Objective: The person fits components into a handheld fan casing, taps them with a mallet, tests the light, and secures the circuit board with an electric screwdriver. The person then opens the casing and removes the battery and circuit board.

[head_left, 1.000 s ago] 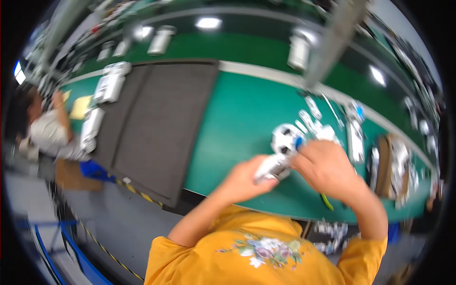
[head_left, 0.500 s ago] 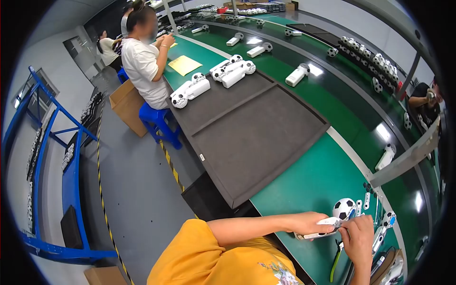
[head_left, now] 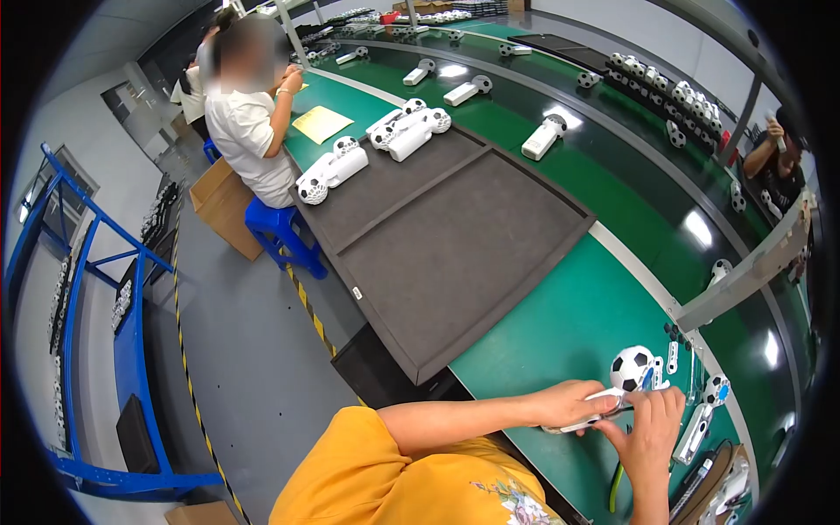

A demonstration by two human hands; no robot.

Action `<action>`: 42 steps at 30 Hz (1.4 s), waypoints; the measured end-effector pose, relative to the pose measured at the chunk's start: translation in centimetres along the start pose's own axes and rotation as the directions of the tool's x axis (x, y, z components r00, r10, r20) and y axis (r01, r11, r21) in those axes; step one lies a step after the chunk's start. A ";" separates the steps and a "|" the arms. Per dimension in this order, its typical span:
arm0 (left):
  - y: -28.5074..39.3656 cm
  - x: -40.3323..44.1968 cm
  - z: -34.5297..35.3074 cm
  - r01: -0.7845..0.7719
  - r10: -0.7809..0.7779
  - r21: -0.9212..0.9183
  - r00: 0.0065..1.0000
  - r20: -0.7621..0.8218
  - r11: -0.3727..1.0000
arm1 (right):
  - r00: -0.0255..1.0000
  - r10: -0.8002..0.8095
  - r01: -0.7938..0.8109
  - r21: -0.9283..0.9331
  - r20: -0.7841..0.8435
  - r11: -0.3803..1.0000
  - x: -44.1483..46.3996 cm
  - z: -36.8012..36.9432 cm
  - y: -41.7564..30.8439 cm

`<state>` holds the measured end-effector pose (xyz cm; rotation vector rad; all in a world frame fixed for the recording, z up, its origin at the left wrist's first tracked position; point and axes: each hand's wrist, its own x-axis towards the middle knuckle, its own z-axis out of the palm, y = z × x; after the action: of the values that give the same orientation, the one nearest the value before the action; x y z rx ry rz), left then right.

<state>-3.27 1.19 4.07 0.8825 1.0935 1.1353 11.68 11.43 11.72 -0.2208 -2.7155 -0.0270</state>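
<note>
My left hand (head_left: 573, 403) is closed around the white handle (head_left: 570, 428) of what looks like a handheld fan. A black-and-white soccer ball head (head_left: 631, 367) sits just beyond my fingers; whether it is joined to this handle is hidden. My right hand (head_left: 649, 429) has its fingertips and thumb on the handle's far end, near the ball. Green-handled pliers (head_left: 615, 488) lie partly under my right hand. Small white strip-shaped parts (head_left: 673, 356) are beside the ball. Another white handle with a ball head (head_left: 696, 432) lies to the right.
A dark grey tray (head_left: 464, 236) covers much of the table to the left, with several ball-headed fans (head_left: 332, 168) at its far end. Behind runs a green conveyor (head_left: 612, 179) carrying more fans. A metal post (head_left: 744, 271) rises on the right. A co-worker (head_left: 249, 122) sits farther along.
My right thumb has spread from a pinch with the fingers to the handle's lower side. The pliers are now more covered by my hand. The camera view has shifted slightly.
</note>
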 end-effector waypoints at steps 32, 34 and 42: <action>-0.5 1.1 0.2 0.131 -0.120 0.158 0.990 -0.076 0.979 | 0.981 0.192 -0.192 -0.053 -0.002 0.980 -1.6 1.9 -2.4; -0.3 1.2 0.0 0.152 -0.142 0.146 0.987 -0.072 0.978 | 0.978 0.206 -0.206 -0.097 -0.006 0.974 -1.3 1.9 -2.2; -1.2 1.2 -0.1 0.048 -0.045 0.035 0.996 -0.073 0.998 | 1.000 0.011 -0.012 0.096 0.018 0.995 -0.9 3.2 1.2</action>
<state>-3.02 2.05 2.62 0.8462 1.1914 1.1186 11.38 12.63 8.42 -0.2092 -2.7240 0.1092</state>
